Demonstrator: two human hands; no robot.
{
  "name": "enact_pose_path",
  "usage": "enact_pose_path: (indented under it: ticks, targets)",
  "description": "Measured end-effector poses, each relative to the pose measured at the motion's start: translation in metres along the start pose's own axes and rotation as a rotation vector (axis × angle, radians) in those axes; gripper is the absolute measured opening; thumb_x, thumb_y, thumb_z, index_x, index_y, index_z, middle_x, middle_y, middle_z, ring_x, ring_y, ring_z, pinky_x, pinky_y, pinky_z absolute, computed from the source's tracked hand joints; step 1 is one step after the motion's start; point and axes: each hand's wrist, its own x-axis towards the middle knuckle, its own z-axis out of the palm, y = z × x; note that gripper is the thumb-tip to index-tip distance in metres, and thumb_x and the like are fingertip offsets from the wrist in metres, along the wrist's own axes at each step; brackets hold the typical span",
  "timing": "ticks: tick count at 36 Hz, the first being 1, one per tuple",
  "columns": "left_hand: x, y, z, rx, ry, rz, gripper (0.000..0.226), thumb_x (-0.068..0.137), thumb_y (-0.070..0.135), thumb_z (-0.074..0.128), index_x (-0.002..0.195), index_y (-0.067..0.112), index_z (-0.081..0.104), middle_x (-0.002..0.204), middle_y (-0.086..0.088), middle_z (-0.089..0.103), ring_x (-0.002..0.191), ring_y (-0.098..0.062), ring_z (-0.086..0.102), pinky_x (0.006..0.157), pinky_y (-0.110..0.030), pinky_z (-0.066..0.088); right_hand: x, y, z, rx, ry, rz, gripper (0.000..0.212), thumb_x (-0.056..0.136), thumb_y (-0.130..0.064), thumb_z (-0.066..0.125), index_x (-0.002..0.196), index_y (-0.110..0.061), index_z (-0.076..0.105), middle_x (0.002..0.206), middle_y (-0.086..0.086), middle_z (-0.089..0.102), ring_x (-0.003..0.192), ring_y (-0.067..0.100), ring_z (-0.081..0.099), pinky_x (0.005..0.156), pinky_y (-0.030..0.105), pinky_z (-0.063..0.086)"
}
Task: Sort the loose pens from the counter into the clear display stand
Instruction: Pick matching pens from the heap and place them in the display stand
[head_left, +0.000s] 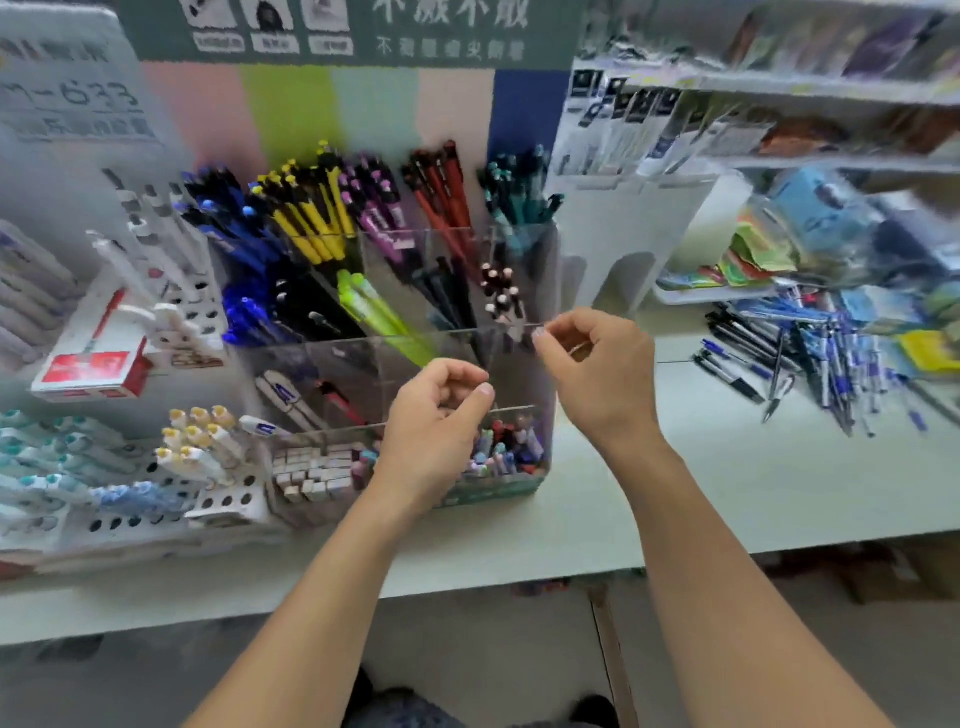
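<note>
**Desk:** Two bare forearms reach up from the bottom of the frame toward the clear display stand (519, 332) on a white counter (727, 493). What are the hands doing?

**Photographer:** Left hand (436, 415) hovers in front of the stand's lower tiers, fingers curled, thumb near the forefinger; no pen shows in it. Right hand (597, 364) is at the stand's right front corner, thumb and forefinger pinched together by the rim of a middle compartment. Whether something thin sits in that pinch I cannot tell; the picture is blurred there.

**Desk:** And the loose pens?

**Photographer:** They lie in a heap (810, 358), blue and black, on the counter well to the right of the right hand, apart from both hands.

**Desk:** So which step is this?

**Photographer:** It reads as a drop-off at the stand, or a tidy of a compartment, between pickups. Plenty remains in the heap. The next move likely calls for the right hand to swing right, take a pen, and match it to a compartment of its colour.
</note>
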Motion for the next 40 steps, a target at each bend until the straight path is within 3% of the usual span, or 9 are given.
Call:
enact_pose_path:
  ticks: [4, 11, 16, 18, 20, 23, 27, 34, 40]
  targets:
    - [-0.001, 0.003, 0.108, 0.008, -0.184, -0.139, 0.006, 0.098, 0.014, 0.063, 0.097, 0.020, 0.063, 0.073, 0.000, 0.069, 0.050, -0.009, 0.057, 0.047, -0.022, 0.042, -0.005, 0.102, -0.076, -0.154, 0.023, 0.309, 0.010, 0.089, -0.028, 0.068, 0.085, -0.020, 0.072, 0.070, -0.011, 0.063, 0.072, 0.015, 0.063, 0.073, 0.031, 0.053]
    - [-0.009, -0.004, 0.282, 0.044, -0.369, -0.353, 0.025, 0.099, 0.024, 0.061, 0.124, 0.020, 0.060, 0.107, -0.003, 0.071, 0.090, -0.018, 0.071, 0.072, -0.028, 0.058, -0.011, 0.237, -0.197, -0.269, -0.074, 0.584, 0.026, 0.090, -0.031, 0.068, 0.108, -0.013, 0.070, 0.102, 0.007, 0.070, 0.085, 0.021, 0.059, 0.075, 0.029, 0.044]
    - [0.011, -0.018, 0.359, 0.078, -0.314, -0.471, 0.045, 0.097, 0.028, 0.066, 0.137, 0.014, 0.053, 0.109, -0.003, 0.064, 0.099, -0.021, 0.068, 0.088, -0.040, 0.059, 0.004, 0.301, -0.245, -0.276, -0.090, 0.707, 0.030, 0.087, -0.018, 0.069, 0.095, 0.011, 0.069, 0.093, 0.029, 0.068, 0.087, 0.045, 0.064, 0.072, 0.048, 0.058]
    - [0.027, -0.029, 0.380, 0.116, -0.270, -0.520, 0.055, 0.095, 0.031, 0.067, 0.143, 0.011, 0.048, 0.108, 0.000, 0.061, 0.098, -0.021, 0.066, 0.095, -0.046, 0.057, 0.015, 0.325, -0.251, -0.300, -0.112, 0.751, 0.024, 0.085, -0.014, 0.066, 0.070, 0.002, 0.058, 0.064, 0.021, 0.054, 0.063, 0.040, 0.051, 0.053, 0.033, 0.043]
    - [0.046, -0.041, 0.400, 0.166, -0.231, -0.572, 0.067, 0.093, 0.034, 0.069, 0.149, 0.009, 0.041, 0.115, -0.002, 0.059, 0.095, -0.021, 0.065, 0.098, -0.048, 0.054, 0.028, 0.348, -0.253, -0.297, -0.148, 0.778, 0.024, 0.086, -0.011, 0.063, 0.069, -0.008, 0.047, 0.060, 0.011, 0.039, 0.059, 0.028, 0.040, 0.052, 0.030, 0.027]
    - [0.076, -0.055, 0.430, 0.285, -0.175, -0.598, 0.081, 0.090, 0.038, 0.071, 0.152, 0.004, 0.031, 0.140, -0.012, 0.050, 0.113, -0.030, 0.059, 0.101, -0.042, 0.050, 0.051, 0.382, -0.253, -0.259, -0.172, 0.830, 0.017, 0.090, -0.013, 0.063, 0.094, 0.003, 0.067, 0.085, 0.027, 0.060, 0.081, 0.040, 0.060, 0.066, 0.038, 0.050]
    - [0.121, -0.071, 0.473, 0.442, -0.077, -0.625, 0.090, 0.083, 0.046, 0.078, 0.147, 0.002, 0.032, 0.152, -0.014, 0.035, 0.132, -0.035, 0.047, 0.095, -0.040, 0.045, 0.082, 0.430, -0.249, -0.225, -0.169, 0.874, 0.023, 0.092, -0.024, 0.067, 0.102, -0.006, 0.056, 0.095, 0.009, 0.058, 0.076, 0.025, 0.054, 0.060, 0.031, 0.040]
    - [0.177, -0.073, 0.556, 0.704, -0.030, -0.605, 0.134, 0.054, 0.053, 0.094, 0.149, -0.005, 0.020, 0.147, -0.023, 0.034, 0.136, -0.037, 0.038, 0.114, -0.041, 0.037, 0.124, 0.500, -0.245, -0.300, -0.204, 0.946, 0.055, 0.088, -0.044, 0.072, 0.121, -0.004, 0.053, 0.123, 0.013, 0.056, 0.106, 0.034, 0.061, 0.077, 0.035, 0.047]
    - [0.177, -0.070, 0.605, 0.811, -0.011, -0.523, 0.106, 0.065, 0.041, 0.091, 0.139, -0.003, 0.030, 0.138, -0.021, 0.042, 0.126, -0.038, 0.046, 0.104, -0.040, 0.042, 0.152, 0.522, -0.239, -0.300, -0.358, 0.884, 0.047, 0.082, -0.054, 0.073, 0.084, -0.011, 0.056, 0.083, 0.005, 0.065, 0.080, 0.030, 0.066, 0.061, 0.031, 0.045]
